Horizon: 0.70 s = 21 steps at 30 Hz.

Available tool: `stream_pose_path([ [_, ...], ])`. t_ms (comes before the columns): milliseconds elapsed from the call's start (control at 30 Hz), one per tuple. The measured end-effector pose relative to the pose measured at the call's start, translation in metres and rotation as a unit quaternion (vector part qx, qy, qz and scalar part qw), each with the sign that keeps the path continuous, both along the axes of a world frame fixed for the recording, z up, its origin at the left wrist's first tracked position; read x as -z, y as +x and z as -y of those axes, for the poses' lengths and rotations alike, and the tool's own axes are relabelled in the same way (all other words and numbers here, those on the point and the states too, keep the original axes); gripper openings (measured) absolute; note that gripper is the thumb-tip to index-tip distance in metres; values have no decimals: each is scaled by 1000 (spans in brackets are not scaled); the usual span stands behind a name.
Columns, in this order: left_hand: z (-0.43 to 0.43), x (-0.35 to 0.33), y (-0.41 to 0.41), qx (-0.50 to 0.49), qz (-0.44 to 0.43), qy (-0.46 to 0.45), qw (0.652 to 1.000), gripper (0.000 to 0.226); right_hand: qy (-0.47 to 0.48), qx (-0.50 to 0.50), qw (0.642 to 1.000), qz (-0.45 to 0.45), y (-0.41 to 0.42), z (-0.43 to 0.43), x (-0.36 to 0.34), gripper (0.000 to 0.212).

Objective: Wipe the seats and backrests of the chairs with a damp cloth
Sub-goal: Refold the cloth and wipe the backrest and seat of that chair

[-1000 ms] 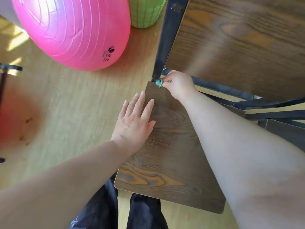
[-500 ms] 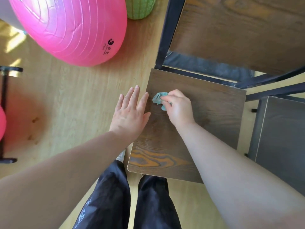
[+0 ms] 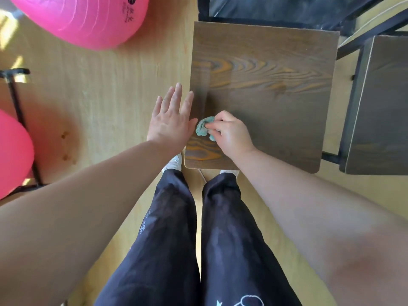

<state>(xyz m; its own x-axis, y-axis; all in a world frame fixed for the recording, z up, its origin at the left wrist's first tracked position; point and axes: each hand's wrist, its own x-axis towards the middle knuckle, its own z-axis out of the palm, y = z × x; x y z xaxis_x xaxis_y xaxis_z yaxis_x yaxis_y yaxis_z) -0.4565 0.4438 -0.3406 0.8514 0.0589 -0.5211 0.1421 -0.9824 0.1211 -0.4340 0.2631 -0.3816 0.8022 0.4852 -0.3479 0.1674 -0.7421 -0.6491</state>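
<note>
A dark wood-grain chair seat [image 3: 276,89] lies straight below me, with black frame bars at its far edge. My right hand [image 3: 231,133] grips a small bunched teal cloth [image 3: 203,128] and presses it on the seat near the front left corner. My left hand [image 3: 170,120] is flat with straight fingers at the seat's left edge, beside the cloth. The backrest is out of view.
A second dark chair seat [image 3: 379,107] stands close on the right. A big pink exercise ball [image 3: 88,18] sits far left, another pink ball [image 3: 13,151] at the left edge by a black stand [image 3: 15,102]. My legs in dark trousers [image 3: 187,239] stand before the seat on a wooden floor.
My right hand has drawn the cloth from the seat's far left corner toward the front left. My left hand stayed at the left edge. The view tipped down, losing the backrest.
</note>
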Motion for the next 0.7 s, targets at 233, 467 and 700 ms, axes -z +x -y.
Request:
stream_pose_path([
  [233, 23, -4, -15, 4, -19, 1, 1000, 63, 8, 10, 995, -98, -30, 8, -3, 11],
  [467, 48, -19, 16, -8, 4, 8, 1000, 63, 60, 14, 998, 17, 40, 52, -23, 13],
  [700, 76, -12, 82, -25, 37, -3, 999, 63, -59, 292, 953, 65, 179, 151, -26, 21],
])
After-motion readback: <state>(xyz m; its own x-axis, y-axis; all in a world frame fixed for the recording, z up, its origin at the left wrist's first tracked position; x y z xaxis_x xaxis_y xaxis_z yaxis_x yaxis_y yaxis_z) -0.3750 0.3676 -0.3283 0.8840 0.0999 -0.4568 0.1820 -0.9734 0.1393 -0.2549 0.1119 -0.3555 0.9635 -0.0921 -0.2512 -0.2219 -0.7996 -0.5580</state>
